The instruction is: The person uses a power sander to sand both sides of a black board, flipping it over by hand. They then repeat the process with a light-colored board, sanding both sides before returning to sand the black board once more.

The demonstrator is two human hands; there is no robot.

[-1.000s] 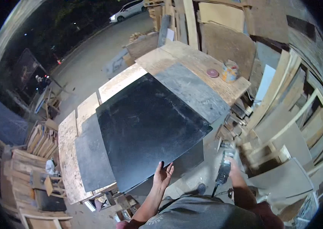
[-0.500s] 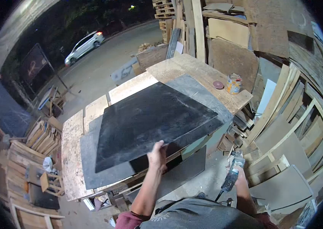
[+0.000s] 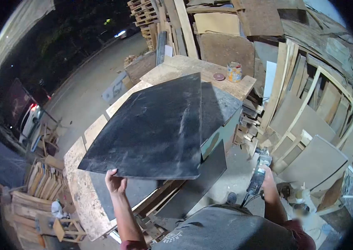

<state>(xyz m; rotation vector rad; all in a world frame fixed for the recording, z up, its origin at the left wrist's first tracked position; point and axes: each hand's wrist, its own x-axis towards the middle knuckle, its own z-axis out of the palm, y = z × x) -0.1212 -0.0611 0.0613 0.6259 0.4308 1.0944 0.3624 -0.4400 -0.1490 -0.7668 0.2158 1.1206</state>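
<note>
Head view: left hand (image 3: 116, 182) grips one black board (image 3: 151, 129); right hand (image 3: 266, 175) grips one grinder (image 3: 258, 177).

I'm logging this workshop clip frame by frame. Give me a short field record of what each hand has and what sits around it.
left hand: left hand grips the near edge of the black board, lifted and tilted off the workbench
right hand: right hand holds the power tool low beside the bench, pointing up
under the board: second dark sheet lying flat on the wooden workbench
far end of bench: paint can and a round disc
surroundings: stacked timber panels on the right, street at upper left
</note>
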